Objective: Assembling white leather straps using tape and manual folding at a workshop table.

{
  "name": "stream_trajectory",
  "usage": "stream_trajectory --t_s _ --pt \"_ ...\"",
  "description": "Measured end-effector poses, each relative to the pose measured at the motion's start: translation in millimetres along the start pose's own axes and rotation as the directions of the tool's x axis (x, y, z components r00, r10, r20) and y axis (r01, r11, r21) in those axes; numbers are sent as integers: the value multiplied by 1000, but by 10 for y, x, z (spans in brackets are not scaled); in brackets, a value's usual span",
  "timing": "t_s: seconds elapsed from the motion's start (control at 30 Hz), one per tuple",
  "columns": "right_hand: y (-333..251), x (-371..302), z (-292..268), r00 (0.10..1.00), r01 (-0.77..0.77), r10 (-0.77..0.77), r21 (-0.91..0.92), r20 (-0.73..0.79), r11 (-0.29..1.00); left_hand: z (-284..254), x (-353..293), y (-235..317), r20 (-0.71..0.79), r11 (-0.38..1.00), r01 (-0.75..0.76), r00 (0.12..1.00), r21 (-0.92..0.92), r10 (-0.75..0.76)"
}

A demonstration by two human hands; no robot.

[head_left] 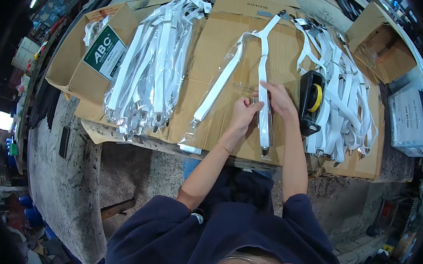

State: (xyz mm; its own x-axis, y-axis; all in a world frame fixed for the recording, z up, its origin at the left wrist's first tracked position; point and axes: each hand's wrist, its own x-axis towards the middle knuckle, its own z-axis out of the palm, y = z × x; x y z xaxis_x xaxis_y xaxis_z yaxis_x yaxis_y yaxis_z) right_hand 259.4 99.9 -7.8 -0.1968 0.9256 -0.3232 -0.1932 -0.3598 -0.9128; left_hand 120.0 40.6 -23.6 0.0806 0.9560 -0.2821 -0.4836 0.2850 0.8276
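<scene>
A pair of white suspenders point(263, 54) lies in a Y on the cardboard, metal clips at its ends. Clear plastic sleeving point(229, 59) covers its left strap, and plastic also shows along the lower part of the right strap. My left hand point(246, 114) is closed in a pinch at the left side of the right strap, apparently on the plastic sleeve. From the other side my right hand point(281, 100) closes its thumb and fingers on the same strap, a little higher. What lies exactly between the fingertips is partly hidden.
Sleeved white suspenders point(150, 59) are piled to the left, beside an open carton point(64, 67). On the right, a black tape dispenser point(304, 101) with yellow core stands against unsleeved suspenders point(344, 97). Beyond are another carton point(393, 59) and a clear plastic bin point(411, 119). A phone point(64, 141) lies far left.
</scene>
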Motion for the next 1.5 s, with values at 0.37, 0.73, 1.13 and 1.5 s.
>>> stream_trajectory --t_s 0.37,0.73,1.13,1.5 --pt "7 275 -197 992 81 -90 -99 -91 992 217 328 57 -68 998 -27 997 -48 24" --pt "-232 646 -166 988 71 -58 88 -146 994 334 886 4 -196 993 -43 980 -113 20" --pt "-359 1238 -569 974 -129 151 132 -169 983 536 978 177 -224 993 -32 975 -117 5" --pt "-461 1385 -547 981 -153 147 -39 -131 987 491 1547 57 -182 973 48 979 -225 -90"
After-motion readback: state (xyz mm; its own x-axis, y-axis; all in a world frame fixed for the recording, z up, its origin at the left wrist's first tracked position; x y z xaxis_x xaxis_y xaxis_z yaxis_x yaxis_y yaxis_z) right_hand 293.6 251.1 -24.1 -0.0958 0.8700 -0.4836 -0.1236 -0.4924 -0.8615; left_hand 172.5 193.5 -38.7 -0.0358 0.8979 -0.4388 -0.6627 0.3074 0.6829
